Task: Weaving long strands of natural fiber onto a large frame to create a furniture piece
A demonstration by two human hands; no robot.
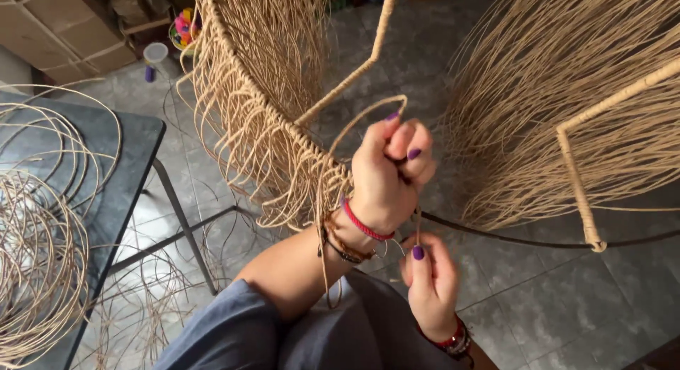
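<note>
Left hand (386, 175) pinches a looped rattan strand (361, 118) at the wrapped metal frame (283, 122), while right hand (432, 285) below nips its tail between fingertips; even tension would likely keep the wrap snug.

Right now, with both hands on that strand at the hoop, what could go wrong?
1. The left hand pulls the strand into a tight loop; it may kink or snap.
2. The right hand only pinches the strand's lower end; it could slip and loosen the wrap on the hoop.
3. Loose fringe hangs beside the loop and may get caught in it.
</note>
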